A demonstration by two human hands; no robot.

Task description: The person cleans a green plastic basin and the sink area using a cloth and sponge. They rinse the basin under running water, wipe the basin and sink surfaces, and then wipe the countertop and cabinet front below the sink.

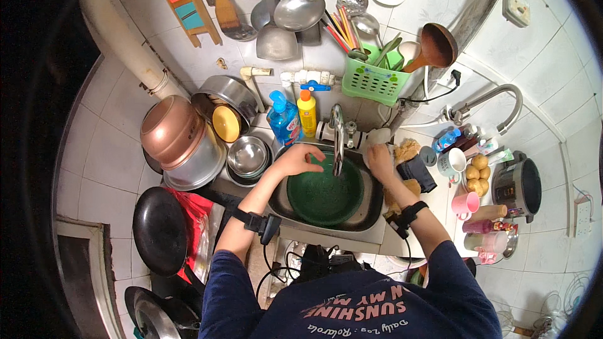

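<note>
A green plastic basin (325, 197) sits in the metal sink (376, 214), below the chrome faucet (337, 127). Over the basin's upper left rim hangs my left hand (301, 159), its thumb and fingers apart with nothing between them. At the sink's upper right corner is my right hand (379, 160), fingers curled on a whitish cloth or bag (372, 143); its exact kind cannot be told. A tan sponge-like scrubber (407, 149) lies just right of that hand.
Behind the sink stand a blue soap bottle (284, 120) and a yellow bottle (307, 115). Stacked metal bowls (247, 155) and pots are at left, near a black pan (160, 230). Potatoes (478, 174), mugs and a cooker pot (518, 188) stand right. A green utensil basket (374, 82) hangs above.
</note>
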